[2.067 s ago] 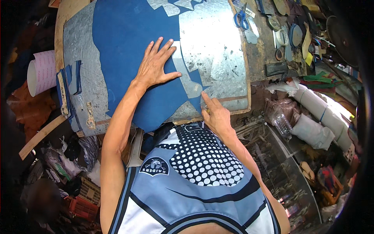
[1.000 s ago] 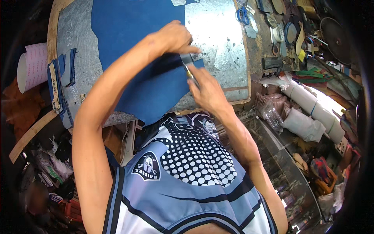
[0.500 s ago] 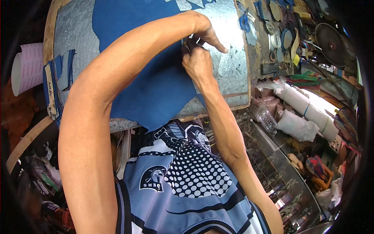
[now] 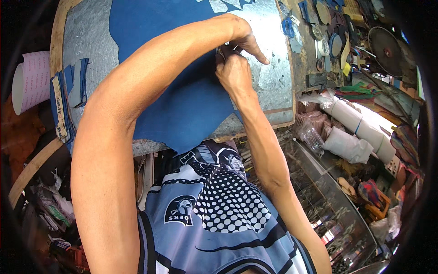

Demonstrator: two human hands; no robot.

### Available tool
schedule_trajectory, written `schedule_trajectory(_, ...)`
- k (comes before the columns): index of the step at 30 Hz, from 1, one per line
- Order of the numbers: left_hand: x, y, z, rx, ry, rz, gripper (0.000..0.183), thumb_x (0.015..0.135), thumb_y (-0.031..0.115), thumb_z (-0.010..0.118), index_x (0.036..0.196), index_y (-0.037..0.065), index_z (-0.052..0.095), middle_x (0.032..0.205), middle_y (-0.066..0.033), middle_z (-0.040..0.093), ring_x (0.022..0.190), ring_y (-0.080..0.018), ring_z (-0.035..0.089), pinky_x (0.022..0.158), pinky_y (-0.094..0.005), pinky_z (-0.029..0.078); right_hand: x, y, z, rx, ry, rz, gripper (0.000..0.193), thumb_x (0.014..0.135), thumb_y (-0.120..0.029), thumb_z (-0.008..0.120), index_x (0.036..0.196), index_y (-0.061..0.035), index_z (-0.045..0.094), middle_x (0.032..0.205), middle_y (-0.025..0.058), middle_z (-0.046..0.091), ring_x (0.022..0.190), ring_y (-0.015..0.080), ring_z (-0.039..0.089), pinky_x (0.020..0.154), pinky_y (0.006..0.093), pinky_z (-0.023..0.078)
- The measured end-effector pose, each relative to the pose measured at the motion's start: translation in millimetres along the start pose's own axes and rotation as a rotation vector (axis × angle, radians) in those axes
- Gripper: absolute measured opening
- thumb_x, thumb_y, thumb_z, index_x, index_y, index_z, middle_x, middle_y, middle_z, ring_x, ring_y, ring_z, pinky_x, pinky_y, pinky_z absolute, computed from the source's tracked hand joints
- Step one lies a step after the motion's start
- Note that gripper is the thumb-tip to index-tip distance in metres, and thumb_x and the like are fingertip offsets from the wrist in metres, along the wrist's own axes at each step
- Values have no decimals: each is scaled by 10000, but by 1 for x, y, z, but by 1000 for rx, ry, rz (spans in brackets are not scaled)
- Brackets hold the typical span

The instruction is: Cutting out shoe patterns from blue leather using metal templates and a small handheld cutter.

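Note:
A large blue sheet (image 4: 187, 116), leather-like with an uneven outline, lies over a metal-topped worktable (image 4: 93, 43). My left arm bends across it from the left. My left hand (image 4: 246, 39) rests at the sheet's right side, one digit stretched out over the bare metal; its other fingers are partly hidden. Just below and touching or nearly touching it, my right hand (image 4: 234, 73) is closed in a fist at the sheet's edge. Whatever it grips is too small and shadowed to name. Cut gaps show along the sheet's far edge.
Blue-handled scissors (image 4: 287, 28) lie on the table's right side, beside tape rolls (image 4: 322, 48) and scraps. A fan (image 4: 385, 51) stands at far right. Wrapped white rolls (image 4: 349, 116) sit below it, near a glass case (image 4: 328, 192). Blue scraps (image 4: 78, 82) hang at the table's left edge.
The view has shifted very slightly, moving the table a little to the right in the picture. Both hands keep nearly the same place on the sheet.

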State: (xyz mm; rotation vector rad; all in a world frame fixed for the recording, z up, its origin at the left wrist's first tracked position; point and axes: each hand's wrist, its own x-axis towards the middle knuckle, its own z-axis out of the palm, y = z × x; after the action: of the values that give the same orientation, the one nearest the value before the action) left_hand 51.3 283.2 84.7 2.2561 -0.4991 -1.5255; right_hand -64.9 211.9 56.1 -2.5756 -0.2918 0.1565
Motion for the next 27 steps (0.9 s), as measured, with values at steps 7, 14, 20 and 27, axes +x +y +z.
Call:
schedule_trajectory(7, -2, -2, 5, -35, 8, -2, 1230, 671, 874, 565, 1441, -66, 372, 1500, -259, 359, 1397, -367, 352, 1154, -437, 274, 4, -7, -5, -114, -180, 48, 322, 903, -188, 561, 1172, -32, 642, 950, 280, 672, 881, 448, 661, 785, 511, 535)
schedule_trajectory(14, 2, -8, 9, -61, 38, 81, 1163, 672, 871, 565, 1417, -15, 451, 1495, -301, 332, 1425, -410, 288, 1171, -516, 189, 6, -12, -7, -148, -221, 71, 348, 901, -190, 555, 1204, -35, 627, 975, 279, 672, 893, 446, 661, 798, 512, 535)
schedule_trajectory(20, 7, -7, 10, -38, 39, 44, 1126, 674, 881, 545, 1437, 57, 456, 1519, -251, 329, 1441, -394, 257, 1172, -499, 207, 6, -9, -6, -121, -222, 83, 350, 888, -184, 562, 1189, -19, 634, 991, 279, 672, 907, 440, 663, 819, 498, 540)
schedule_trajectory(27, 15, -6, 12, -66, 29, 74, 1062, 700, 870, 528, 1450, 122, 455, 1538, -228, 305, 1441, -398, 253, 1151, -566, 212, -2, -7, -4, -120, -164, 66, 326, 876, -176, 572, 1141, -6, 654, 980, 269, 677, 903, 433, 665, 816, 493, 532)
